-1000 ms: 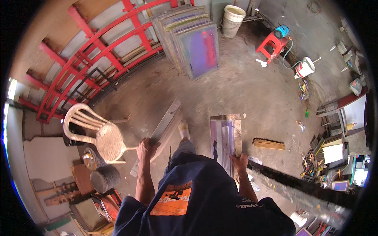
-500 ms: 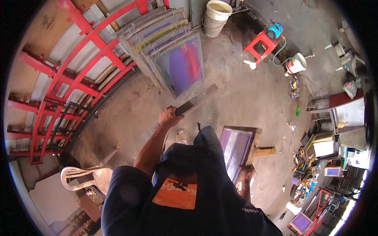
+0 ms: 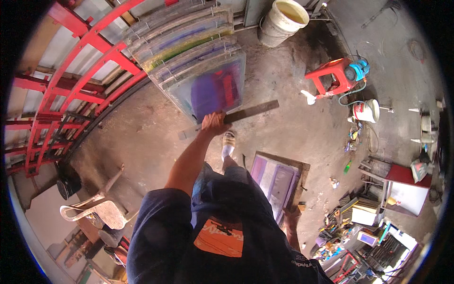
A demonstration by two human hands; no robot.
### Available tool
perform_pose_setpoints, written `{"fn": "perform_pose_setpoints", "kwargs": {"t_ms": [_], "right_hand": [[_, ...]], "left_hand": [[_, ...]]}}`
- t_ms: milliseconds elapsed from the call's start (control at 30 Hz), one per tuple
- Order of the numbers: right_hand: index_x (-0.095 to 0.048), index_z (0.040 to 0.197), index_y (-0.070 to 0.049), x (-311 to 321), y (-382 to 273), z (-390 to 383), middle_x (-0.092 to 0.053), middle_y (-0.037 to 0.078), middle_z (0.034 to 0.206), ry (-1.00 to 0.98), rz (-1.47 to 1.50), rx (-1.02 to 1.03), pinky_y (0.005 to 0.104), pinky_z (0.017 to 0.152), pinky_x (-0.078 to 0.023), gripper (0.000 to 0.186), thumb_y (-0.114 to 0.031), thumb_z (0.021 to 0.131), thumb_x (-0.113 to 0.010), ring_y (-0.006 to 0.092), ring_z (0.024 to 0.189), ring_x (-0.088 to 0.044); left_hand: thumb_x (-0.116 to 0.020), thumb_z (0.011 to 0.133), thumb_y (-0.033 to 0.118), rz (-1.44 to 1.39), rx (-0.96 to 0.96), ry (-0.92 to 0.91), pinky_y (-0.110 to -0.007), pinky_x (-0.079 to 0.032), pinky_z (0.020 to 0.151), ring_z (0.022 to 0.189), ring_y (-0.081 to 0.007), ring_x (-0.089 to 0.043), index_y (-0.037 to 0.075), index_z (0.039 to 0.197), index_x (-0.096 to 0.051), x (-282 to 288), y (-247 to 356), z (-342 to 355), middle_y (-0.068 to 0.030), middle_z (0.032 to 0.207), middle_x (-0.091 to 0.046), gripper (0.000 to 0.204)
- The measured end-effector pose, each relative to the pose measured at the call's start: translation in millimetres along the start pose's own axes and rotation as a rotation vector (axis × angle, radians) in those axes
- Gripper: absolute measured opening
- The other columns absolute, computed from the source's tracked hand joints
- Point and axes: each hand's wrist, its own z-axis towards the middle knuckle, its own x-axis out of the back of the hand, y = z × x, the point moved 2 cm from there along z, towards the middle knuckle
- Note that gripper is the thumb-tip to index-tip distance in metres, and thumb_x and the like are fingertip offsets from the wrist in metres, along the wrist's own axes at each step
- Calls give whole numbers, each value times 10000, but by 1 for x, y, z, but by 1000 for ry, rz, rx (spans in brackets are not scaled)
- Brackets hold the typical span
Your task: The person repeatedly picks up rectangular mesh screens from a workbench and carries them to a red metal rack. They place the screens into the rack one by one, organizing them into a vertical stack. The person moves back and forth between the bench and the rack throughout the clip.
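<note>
My left hand (image 3: 216, 124) is closed around the middle of a long, flat, grey-brown bar (image 3: 253, 110), held out ahead with both ends sticking out past the fist. Down at my right side, my right hand (image 3: 292, 217) grips the near edge of a rectangular screen frame (image 3: 279, 180) with a purple and whitish face and a brown border. The fingers there are partly hidden. Ahead of my left hand, several large screen frames (image 3: 194, 59) lean in a row, the front one (image 3: 218, 90) smeared purple and red.
A red rack (image 3: 90, 42) lines the left wall, and a white chair (image 3: 99, 210) stands behind it. Far ahead is a white bucket (image 3: 283, 21). To the right are a red stool (image 3: 333, 75) with a blue machine, a smaller pail (image 3: 365, 111), and cluttered tools (image 3: 338, 227).
I have stepped forward, so the leaning frames look nearer. The bar has swung toward the right in view, and the frame in my right hand comes along. Both hands keep their hold.
</note>
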Motion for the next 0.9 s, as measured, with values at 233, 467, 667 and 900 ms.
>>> {"fn": "perform_pose_setpoints", "kwargs": {"t_ms": [233, 467, 667, 900], "right_hand": [[-584, 930, 22, 36, -62, 74, -657, 142, 755, -90, -84, 192, 381, 658, -502, 429, -138, 608, -819, 265, 673, -634], [-558, 827, -19, 35, -116, 146, -621, 117, 652, -246, -288, 197, 384, 597, -490, 379, -184, 606, -818, 261, 586, -608], [-564, 871, -23, 30, -178, 191, -623, 121, 694, -427, -354, 405, 379, 616, -495, 384, -213, 640, -806, 270, 639, -620], [-587, 909, -35, 1, -257, 212, -648, 160, 794, -613, -695, 668, 416, 707, -503, 463, -366, 656, -790, 335, 763, -644]], "left_hand": [[-690, 715, 464, -22, 166, -10, -442, -520, 778, 870, -336, -660, 169, 1015, -681, 39, -20, 105, -112, 914, -694, 421], [-693, 724, 410, 13, 76, -25, -445, -503, 785, 931, -341, -640, 90, 1007, -664, 55, -71, 146, -182, 941, -669, 428], [-615, 840, 305, 120, 57, 63, -492, -466, 886, 1058, -385, -565, 23, 1149, -521, 63, -105, 179, -199, 1156, -568, 430], [-551, 903, 333, -118, 146, 324, -430, -379, 1030, 1222, -347, -471, 29, 1261, -506, 84, -88, 88, -192, 1312, -501, 472]]}}
